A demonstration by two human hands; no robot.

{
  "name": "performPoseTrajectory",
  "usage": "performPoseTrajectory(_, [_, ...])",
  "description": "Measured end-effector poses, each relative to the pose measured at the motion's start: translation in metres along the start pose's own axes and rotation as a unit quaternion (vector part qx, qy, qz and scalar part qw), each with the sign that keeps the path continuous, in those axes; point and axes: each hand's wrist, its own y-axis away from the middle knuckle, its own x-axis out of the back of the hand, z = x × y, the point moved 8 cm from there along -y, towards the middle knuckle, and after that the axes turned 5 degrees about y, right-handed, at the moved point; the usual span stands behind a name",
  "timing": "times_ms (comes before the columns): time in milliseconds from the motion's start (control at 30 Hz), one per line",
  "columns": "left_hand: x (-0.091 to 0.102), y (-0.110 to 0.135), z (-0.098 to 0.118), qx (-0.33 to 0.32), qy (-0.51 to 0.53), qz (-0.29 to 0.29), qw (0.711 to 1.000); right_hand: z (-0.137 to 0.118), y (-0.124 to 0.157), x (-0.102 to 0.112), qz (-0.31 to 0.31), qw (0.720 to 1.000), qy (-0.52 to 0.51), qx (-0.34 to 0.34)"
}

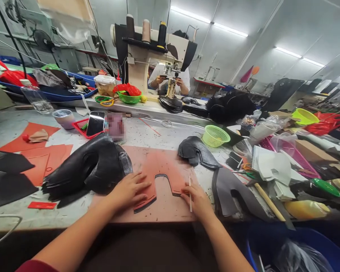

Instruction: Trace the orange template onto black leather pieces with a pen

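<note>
Left hand (pixel 132 189): laid open at lower centre of the frame, its fingers spread over the left side of an arched orange piece; nothing is gripped.
Right hand (pixel 197 199): curled around a slim white stick (pixel 190 200), which is held nearly upright by the right leg of the same piece.
Arched orange piece (pixel 162 165): set at centre on a salmon-coloured board (pixel 164 212), its notch opened toward the bottom of the frame, a dark edge shown along its lower rim.
Black pieces (pixel 69 170): heaped just beside the board, at left of centre.
Smaller black stack (pixel 194 148): placed at the board's upper right corner, near a green basket (pixel 216 136).
Grey pieces (pixel 226 190): layered to the right of the right hand.
Phone (pixel 95 124): propped in a red basket (pixel 82 128), left of centre.
Sewing machine (pixel 137 70): topped with three thread spools (pixel 146 31) at upper centre; behind it, a co-worker in white (pixel 159 70) is partly hidden, both hands raised near the needle.
</note>
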Motion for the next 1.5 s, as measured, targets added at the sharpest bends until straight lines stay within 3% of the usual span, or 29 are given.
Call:
performPoseTrajectory(167, [-0.003, 0.003, 0.004, 0.008, 0.009, -0.001, 1.0, -0.003, 0.006, 0.004, 0.056, 0.998, -0.009, 0.008])
performPoseTrajectory(633, [-0.008, 0.004, 0.002, 0.01, 0.036, -0.008, 0.999, 0.0, 0.009, 0.002, 0.057, 0.998, 0.0, 0.016])
performPoseTrajectory(767, [-0.008, 0.004, 0.002, 0.011, 0.036, -0.007, 0.999, -0.005, 0.006, 0.016, 0.098, 0.995, -0.005, 0.002])
performPoseTrajectory(867, [-0.007, 0.004, 0.003, 0.01, 0.037, -0.002, 0.999, -0.018, -0.002, 0.025, 0.111, 0.991, -0.07, -0.002])
performPoseTrajectory(967, [-0.007, 0.004, 0.004, 0.007, 0.033, 0.0, 0.999, -0.047, -0.013, 0.021, 0.064, 0.984, -0.166, 0.032])
performPoseTrajectory(1067, [-0.008, 0.005, 0.003, 0.005, 0.036, 0.004, 0.999, -0.078, -0.021, 0.003, -0.02, 0.97, -0.238, 0.052])
performPoseTrajectory(1200, [-0.009, 0.005, 0.003, -0.001, 0.048, 0.02, 0.999, -0.113, -0.025, -0.029, -0.14, 0.959, -0.227, 0.091])
performPoseTrajectory(1333, [-0.009, 0.006, 0.004, -0.002, 0.049, 0.018, 0.999, -0.132, -0.028, -0.043, -0.165, 0.964, -0.156, 0.137])
performPoseTrajectory(1500, [-0.008, 0.006, 0.007, 0.003, 0.029, 0.002, 1.0, -0.148, -0.027, -0.042, -0.18, 0.953, -0.182, 0.16])
